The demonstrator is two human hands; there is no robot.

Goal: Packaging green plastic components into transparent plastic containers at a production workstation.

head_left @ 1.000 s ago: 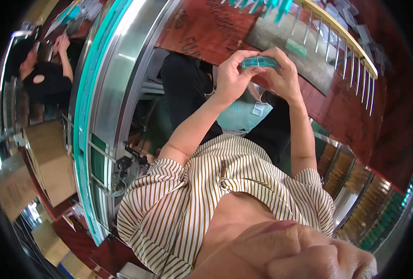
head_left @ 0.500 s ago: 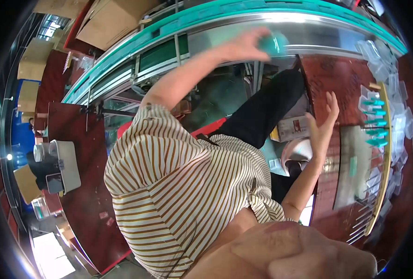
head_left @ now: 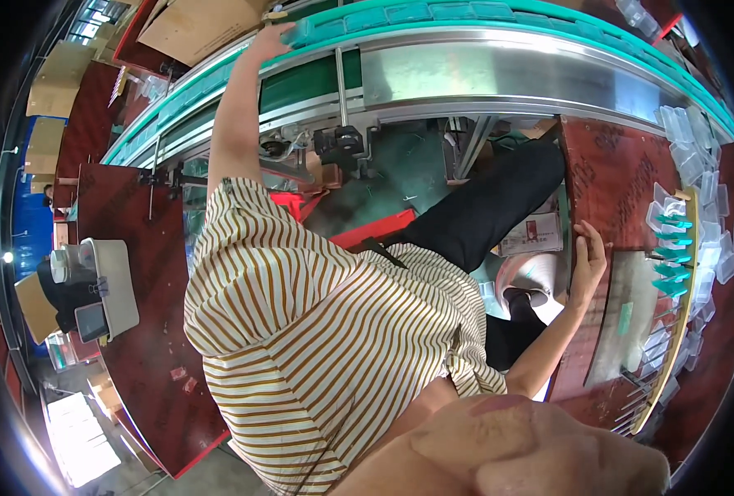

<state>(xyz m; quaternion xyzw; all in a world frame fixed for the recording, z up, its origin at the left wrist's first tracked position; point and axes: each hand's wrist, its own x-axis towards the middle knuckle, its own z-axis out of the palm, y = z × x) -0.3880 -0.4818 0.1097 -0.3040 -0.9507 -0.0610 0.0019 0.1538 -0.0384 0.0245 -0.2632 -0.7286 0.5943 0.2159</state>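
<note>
One view, head: We observe two bare hands, set well apart, from above.
Left hand: We find the left hand (head_left: pixel 269 43) above the conveyor (head_left: pixel 516 74), its fingertips at a blurred teal piece (head_left: pixel 300 35). We cannot tell whether the fingers grip the piece or merely touch it.
Teal piece: We locate it at the far side of the conveyor, near one end of a row of teal pieces (head_left: pixel 437 11). We judge that the line's narrow channel keeps these pieces end to end and in file.
Left arm: We see it reach out almost straight from the striped sleeve (head_left: pixel 247 194); we attribute the extension to the channel lying beyond the steel side panel.
Right hand: We note the right hand (head_left: pixel 588 260) at the near edge of the red table (head_left: pixel 615 157), with nothing visible in it, its fingers loosely curved and parted. We read this as a resting position.
Right arm: We see it bent at the elbow, the forearm slanting up toward the table edge.
Pin rack: We see teal parts (head_left: pixel 672 255) on the pins of the wooden rack (head_left: pixel 688 318); we infer that the spaced pins keep them separate.
Clear trays: We find the clear plastic trays (head_left: pixel 688 151) heaped beyond the rack, presumably to leave the near surface free.
Grey plate: We note the grey plate (head_left: pixel 611 331) flat on the table, between the right hand and the rack, probably as a working surface.
</note>
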